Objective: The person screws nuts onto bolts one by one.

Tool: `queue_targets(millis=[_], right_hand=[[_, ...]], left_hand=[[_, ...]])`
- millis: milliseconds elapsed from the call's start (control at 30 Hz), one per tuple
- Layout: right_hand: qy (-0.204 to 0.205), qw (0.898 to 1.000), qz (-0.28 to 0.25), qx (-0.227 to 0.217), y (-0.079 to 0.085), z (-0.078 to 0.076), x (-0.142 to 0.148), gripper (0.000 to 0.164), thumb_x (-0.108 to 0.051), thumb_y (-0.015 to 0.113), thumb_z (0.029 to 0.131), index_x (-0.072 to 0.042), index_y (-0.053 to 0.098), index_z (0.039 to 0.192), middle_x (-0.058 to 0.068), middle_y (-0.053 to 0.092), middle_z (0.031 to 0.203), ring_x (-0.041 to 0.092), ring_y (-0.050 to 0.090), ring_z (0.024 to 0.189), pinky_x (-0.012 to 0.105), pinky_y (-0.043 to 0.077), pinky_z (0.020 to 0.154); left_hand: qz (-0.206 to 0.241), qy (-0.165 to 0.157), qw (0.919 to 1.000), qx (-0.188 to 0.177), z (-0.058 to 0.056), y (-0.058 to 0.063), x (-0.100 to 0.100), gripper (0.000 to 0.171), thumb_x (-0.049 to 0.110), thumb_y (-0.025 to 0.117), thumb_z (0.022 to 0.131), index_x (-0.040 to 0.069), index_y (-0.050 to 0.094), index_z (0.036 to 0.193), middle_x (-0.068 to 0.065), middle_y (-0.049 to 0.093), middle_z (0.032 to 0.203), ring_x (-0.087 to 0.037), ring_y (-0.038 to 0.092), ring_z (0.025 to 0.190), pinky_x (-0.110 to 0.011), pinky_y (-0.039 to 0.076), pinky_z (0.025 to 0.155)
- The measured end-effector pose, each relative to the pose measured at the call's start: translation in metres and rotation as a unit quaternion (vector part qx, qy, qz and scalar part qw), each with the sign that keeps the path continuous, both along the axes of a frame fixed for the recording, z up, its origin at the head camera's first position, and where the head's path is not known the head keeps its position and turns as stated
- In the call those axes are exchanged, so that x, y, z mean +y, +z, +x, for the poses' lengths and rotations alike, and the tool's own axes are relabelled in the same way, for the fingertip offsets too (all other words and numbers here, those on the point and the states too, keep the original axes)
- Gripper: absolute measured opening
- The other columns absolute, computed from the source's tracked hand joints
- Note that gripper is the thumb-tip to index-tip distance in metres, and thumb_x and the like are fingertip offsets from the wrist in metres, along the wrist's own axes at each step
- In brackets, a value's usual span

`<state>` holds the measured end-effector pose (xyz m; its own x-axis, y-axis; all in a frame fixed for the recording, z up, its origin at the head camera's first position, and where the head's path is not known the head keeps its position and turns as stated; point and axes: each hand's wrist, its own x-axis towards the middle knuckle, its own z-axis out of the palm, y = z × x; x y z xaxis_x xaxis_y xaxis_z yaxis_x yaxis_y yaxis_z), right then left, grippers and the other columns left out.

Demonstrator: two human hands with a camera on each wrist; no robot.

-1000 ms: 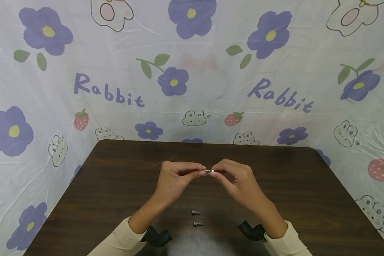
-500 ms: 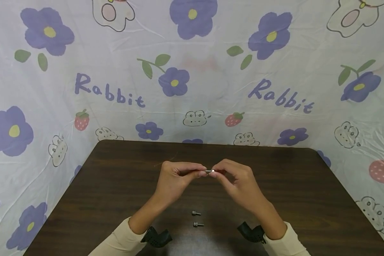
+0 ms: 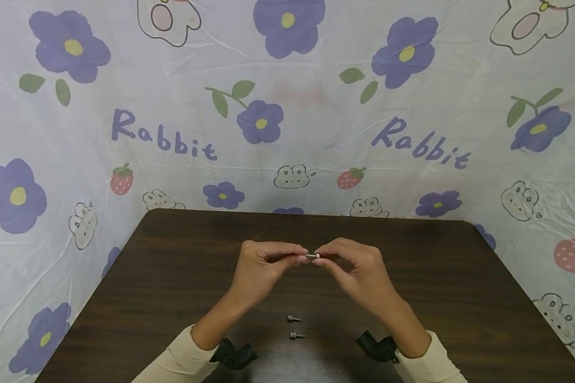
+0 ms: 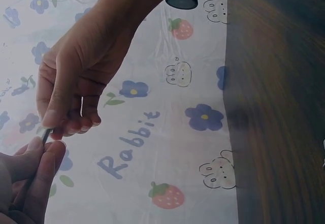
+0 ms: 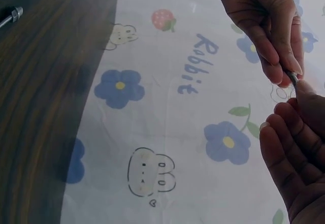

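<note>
A thin metal bolt (image 3: 312, 256) is held level above the far part of the table, bridging the two hands. My left hand (image 3: 260, 268) pinches its left end between thumb and forefinger. At the other end, my right hand (image 3: 359, 270) grips the bright tip with thumb and forefinger. Fingertips cover both ends, so any nut there cannot be made out. The left wrist view shows a short dark length of the bolt (image 4: 46, 134) between the fingertips.
Two small bolts with thick heads, a far one (image 3: 294, 318) and a near one (image 3: 297, 335), lie on the dark wooden table (image 3: 172, 298) between the forearms. A patterned white cloth (image 3: 316, 117) rises behind the table and at its sides.
The fingertips of my right hand have shifted very slightly left along the bolt. Otherwise both hands keep their place, and the two bolts on the table lie where they were.
</note>
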<state>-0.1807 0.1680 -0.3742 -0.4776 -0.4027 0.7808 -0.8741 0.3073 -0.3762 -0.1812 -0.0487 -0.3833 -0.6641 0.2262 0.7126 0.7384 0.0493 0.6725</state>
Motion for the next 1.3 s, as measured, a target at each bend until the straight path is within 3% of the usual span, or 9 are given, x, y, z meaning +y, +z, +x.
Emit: queue_targets(millis=[400,733,1000,1167,1300], right_hand=[[0.018,1.000,0.003,-0.009,-0.0036,-0.0005,-0.0013,0.004,-0.004,0.074,0.092,-0.007,0.075,0.096,0.001,0.073,0.088,0.013,0.067,0.073,0.017,0.052,0.067],[-0.002,1.000,-0.018,-0.006,-0.0032,-0.0010,-0.0011,0.022,0.007,0.082,0.080,-0.006,0.078,0.097,0.003,0.076,0.090,0.015,0.072,0.077,0.017,0.056,0.070],[-0.015,0.998,-0.053,0.017,-0.0040,-0.0011,-0.0029,0.028,0.009,0.085,0.074,-0.007,0.077,0.095,0.001,0.076,0.089,0.012,0.072,0.076,0.018,0.056,0.066],[-0.007,0.998,-0.049,0.030,-0.0019,-0.0017,-0.0017,0.027,0.009,0.085,0.074,-0.006,0.078,0.096,0.002,0.076,0.089,0.014,0.072,0.076,0.019,0.057,0.071],[-0.002,0.999,-0.036,0.029,-0.0001,-0.0020,0.0003,0.015,-0.001,0.083,0.081,-0.004,0.077,0.095,0.004,0.076,0.089,0.017,0.072,0.076,0.018,0.057,0.075]], left_hand=[[0.000,-0.002,0.9999,0.016,-0.0005,-0.0031,0.0004,0.010,-0.001,0.079,0.085,-0.001,0.080,0.095,-0.010,0.078,0.090,-0.020,0.076,0.079,-0.032,0.062,0.067],[-0.002,0.002,1.0000,0.005,-0.0018,-0.0033,0.0003,0.009,0.001,0.079,0.086,0.001,0.080,0.095,-0.008,0.078,0.090,-0.017,0.076,0.079,-0.030,0.061,0.064],[0.015,-0.006,0.9998,-0.007,-0.0018,-0.0037,0.0008,0.010,-0.002,0.077,0.086,-0.001,0.080,0.096,-0.010,0.078,0.091,-0.020,0.076,0.080,-0.030,0.061,0.064],[0.023,-0.016,0.9995,-0.012,-0.0023,-0.0039,0.0014,0.011,-0.004,0.077,0.086,-0.002,0.079,0.096,-0.011,0.078,0.092,-0.022,0.077,0.081,-0.034,0.063,0.070],[0.022,-0.016,0.9996,-0.010,-0.0027,-0.0040,0.0014,0.010,-0.004,0.077,0.086,-0.002,0.079,0.096,-0.011,0.078,0.092,-0.020,0.076,0.080,-0.034,0.062,0.069]])
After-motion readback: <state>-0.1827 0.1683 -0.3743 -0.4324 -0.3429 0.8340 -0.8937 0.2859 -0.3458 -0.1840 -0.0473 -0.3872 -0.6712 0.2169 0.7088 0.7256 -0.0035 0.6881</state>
